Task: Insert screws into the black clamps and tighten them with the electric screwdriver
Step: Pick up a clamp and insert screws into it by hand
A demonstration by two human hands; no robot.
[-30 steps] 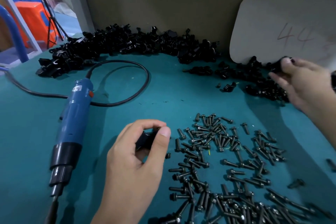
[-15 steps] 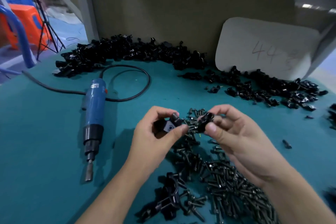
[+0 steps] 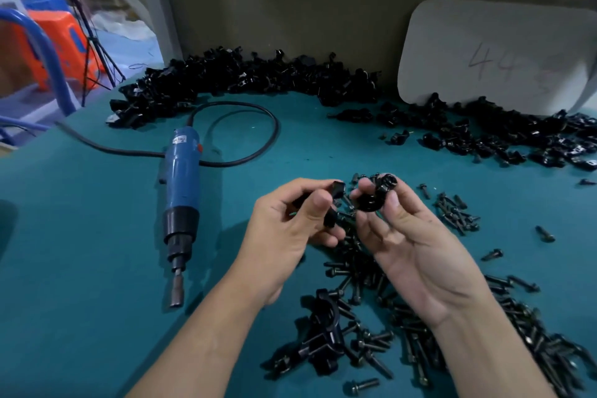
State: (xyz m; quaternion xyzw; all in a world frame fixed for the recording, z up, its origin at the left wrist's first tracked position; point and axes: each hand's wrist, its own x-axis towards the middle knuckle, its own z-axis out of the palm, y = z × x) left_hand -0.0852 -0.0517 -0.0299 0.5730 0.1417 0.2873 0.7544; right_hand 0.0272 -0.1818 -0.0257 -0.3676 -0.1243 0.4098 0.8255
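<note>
My left hand [image 3: 290, 229] grips a black clamp piece [image 3: 337, 191] between thumb and fingers above the teal table. Right beside it, my right hand [image 3: 407, 236] pinches a second black clamp piece [image 3: 376, 197]; the two pieces are almost touching. Loose black screws [image 3: 403, 317] lie scattered under and to the right of my hands. The blue electric screwdriver [image 3: 181, 203] lies on the table to the left, bit pointing toward me, touched by neither hand. A few clamps [image 3: 323, 333] lie near my wrists.
A long pile of black clamps [image 3: 242, 81] runs along the back wall, with another heap [image 3: 517, 136] at the right. The screwdriver's black cord [image 3: 252, 126] loops behind it. A white board [image 3: 497, 55] leans on the wall. The teal table [image 3: 80, 268] edge is at left.
My right hand came back from the clamp heap at the right carrying a clamp piece and met my left hand. Both hands now hold their pieces close together above the screws.
</note>
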